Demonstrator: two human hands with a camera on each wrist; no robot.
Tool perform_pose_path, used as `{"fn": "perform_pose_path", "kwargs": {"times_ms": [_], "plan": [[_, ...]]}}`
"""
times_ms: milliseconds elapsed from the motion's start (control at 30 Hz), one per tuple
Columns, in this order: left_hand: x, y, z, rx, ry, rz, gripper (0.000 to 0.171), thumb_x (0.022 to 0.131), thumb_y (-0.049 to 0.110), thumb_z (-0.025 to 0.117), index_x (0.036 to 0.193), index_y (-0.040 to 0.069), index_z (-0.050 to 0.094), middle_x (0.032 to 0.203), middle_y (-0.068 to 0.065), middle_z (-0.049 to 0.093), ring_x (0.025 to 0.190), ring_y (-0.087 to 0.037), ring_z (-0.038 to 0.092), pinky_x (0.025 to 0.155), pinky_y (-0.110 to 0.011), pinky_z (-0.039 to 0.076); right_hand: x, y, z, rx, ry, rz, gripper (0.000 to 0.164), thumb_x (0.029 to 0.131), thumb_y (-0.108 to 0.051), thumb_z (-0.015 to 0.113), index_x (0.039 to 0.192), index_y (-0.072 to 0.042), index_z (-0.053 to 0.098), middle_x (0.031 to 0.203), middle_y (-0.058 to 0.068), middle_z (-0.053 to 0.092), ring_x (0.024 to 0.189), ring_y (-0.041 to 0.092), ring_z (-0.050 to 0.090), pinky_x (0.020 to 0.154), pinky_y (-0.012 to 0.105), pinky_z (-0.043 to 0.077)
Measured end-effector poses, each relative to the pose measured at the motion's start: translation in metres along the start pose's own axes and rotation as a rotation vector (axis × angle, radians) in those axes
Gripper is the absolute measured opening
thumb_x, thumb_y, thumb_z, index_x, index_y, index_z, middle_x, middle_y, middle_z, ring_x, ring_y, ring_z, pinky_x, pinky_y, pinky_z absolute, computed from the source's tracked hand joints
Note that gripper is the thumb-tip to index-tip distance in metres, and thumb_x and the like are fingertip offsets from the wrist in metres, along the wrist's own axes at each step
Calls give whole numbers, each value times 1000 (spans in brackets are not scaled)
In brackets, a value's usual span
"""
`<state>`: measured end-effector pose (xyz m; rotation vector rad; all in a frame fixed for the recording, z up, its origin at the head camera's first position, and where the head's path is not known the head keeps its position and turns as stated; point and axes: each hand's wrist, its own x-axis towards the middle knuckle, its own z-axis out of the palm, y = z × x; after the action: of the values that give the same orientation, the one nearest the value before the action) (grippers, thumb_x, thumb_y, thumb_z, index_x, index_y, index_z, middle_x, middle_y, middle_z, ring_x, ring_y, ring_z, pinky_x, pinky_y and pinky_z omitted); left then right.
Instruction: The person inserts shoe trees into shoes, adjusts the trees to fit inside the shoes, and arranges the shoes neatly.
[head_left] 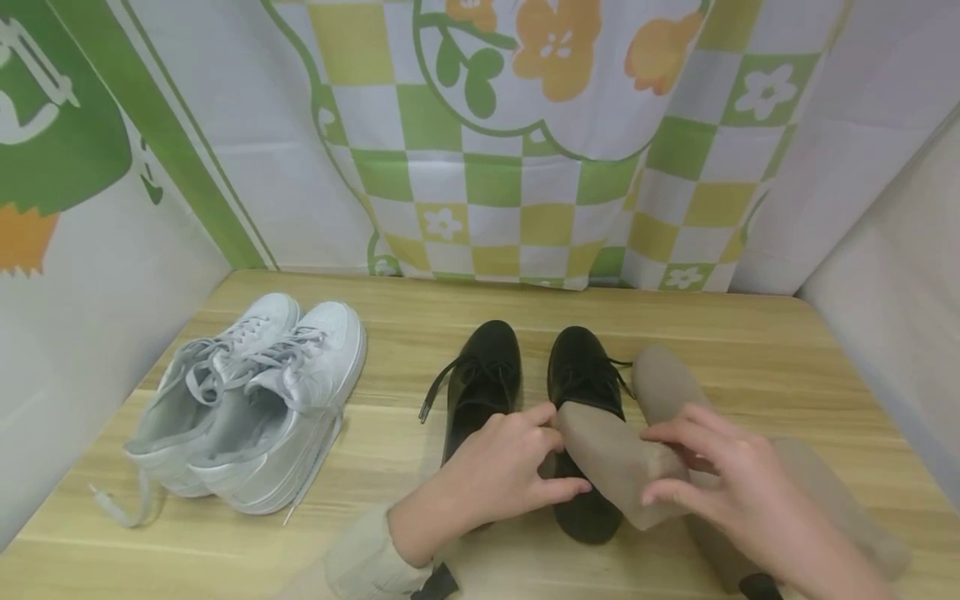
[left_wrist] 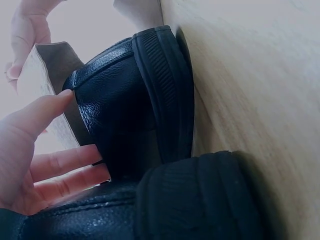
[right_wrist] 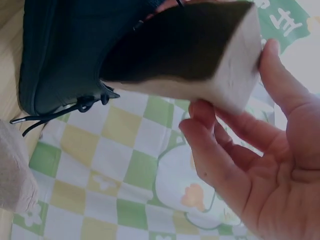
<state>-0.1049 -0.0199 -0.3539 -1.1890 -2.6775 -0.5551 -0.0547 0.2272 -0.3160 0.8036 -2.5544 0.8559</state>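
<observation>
A black lace-up shoe (head_left: pixel 588 517) stands on the wooden table, with a beige moulded shoe insert (head_left: pixel 600 442) tilted partly into its opening. My right hand (head_left: pixel 742 475) grips the insert's wide outer end between thumb and fingers; in the right wrist view the insert (right_wrist: pixel 230 75) shows a dark hollow side. My left hand (head_left: pixel 495 467) reaches across the other black shoe (head_left: pixel 487 367). In the left wrist view, its thumb touches the collar of the black shoe (left_wrist: pixel 120 95) beside the insert, its visible fingers nearly straight.
White lace-up sneakers (head_left: pixel 277 408) stand side by side at the left, laces loose. More beige pieces (head_left: pixel 663 383) lie on the table (head_left: pixel 397 483) at the right, partly behind my right hand. A green-and-yellow checked cloth (head_left: pixel 491 179) hangs at the back.
</observation>
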Motion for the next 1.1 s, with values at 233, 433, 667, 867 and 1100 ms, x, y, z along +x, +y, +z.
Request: {"fn": "perform_pose_path", "kwargs": {"times_ms": [233, 433, 667, 867, 1100], "plan": [[0, 0, 0, -7, 1, -3, 35, 79, 52, 77, 76, 17, 74, 80, 8, 50, 50, -2, 37, 49, -14, 32, -1, 0, -8, 61, -100, 68, 48, 69, -19, 87, 114, -25, 70, 99, -20, 60, 90, -3, 62, 71, 23, 59], [4, -1, -1, -38, 26, 3, 35, 77, 50, 80, 78, 15, 76, 78, 7, 53, 50, -1, 38, 49, -13, 34, 3, -3, -9, 66, -71, 53, 48, 70, -16, 87, 115, -23, 70, 95, -20, 58, 80, -4, 55, 69, 20, 57], [4, -1, -1, -53, 13, 0, 35, 76, 49, 81, 86, 15, 77, 91, 7, 63, 58, 0, 47, 55, -13, 43, 6, -6, -4, 36, -8, 11, 48, 66, -16, 88, 110, -20, 71, 89, -19, 56, 74, -4, 50, 68, 11, 52], [3, -1, -1, -69, -19, 4, 36, 77, 48, 81, 87, 14, 77, 92, 5, 62, 57, 1, 45, 55, -11, 41, 7, -8, 0, 16, 28, -11, 46, 66, -15, 88, 109, -18, 72, 88, -19, 54, 75, -5, 50, 71, 7, 50], [3, -1, -1, -64, -1, -9, 36, 76, 48, 81, 86, 14, 77, 94, 5, 66, 62, 1, 53, 58, -11, 44, 10, -10, 3, 14, 31, 21, 44, 69, -16, 87, 110, -19, 71, 91, -19, 56, 75, -4, 52, 71, 7, 50]]}}
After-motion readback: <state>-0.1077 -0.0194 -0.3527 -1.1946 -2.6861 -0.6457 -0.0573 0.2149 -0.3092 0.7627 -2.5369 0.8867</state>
